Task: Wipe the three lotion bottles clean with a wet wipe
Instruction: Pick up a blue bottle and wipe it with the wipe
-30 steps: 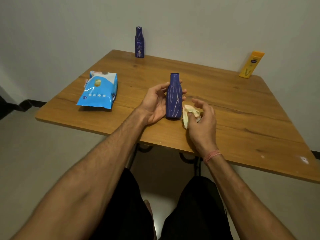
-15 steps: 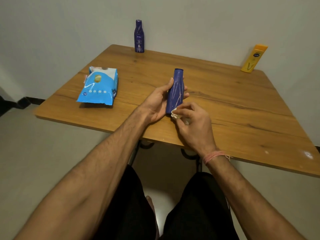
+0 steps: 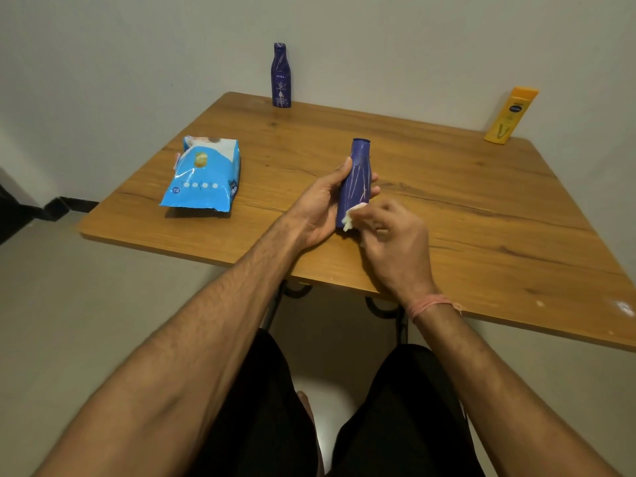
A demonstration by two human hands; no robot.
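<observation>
The left hand grips the streaked blue bottle above the surface, while the right hand fingers pinch the wipe against its base. First bottle's wiping is under way; next, rub upward over the streaks.

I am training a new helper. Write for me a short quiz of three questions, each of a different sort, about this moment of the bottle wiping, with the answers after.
1. True or false: the left hand grips the near blue bottle.
2. What does the right hand press on that bottle's lower part? A) the wet wipe B) the wipes pack C) nothing
3. Fill in: the bottle at the table's far right corner is ____ in colour.

Key
1. True.
2. A.
3. Yellow: the yellow bottle stands there, and the far blue bottle stands at the far edge.
</observation>
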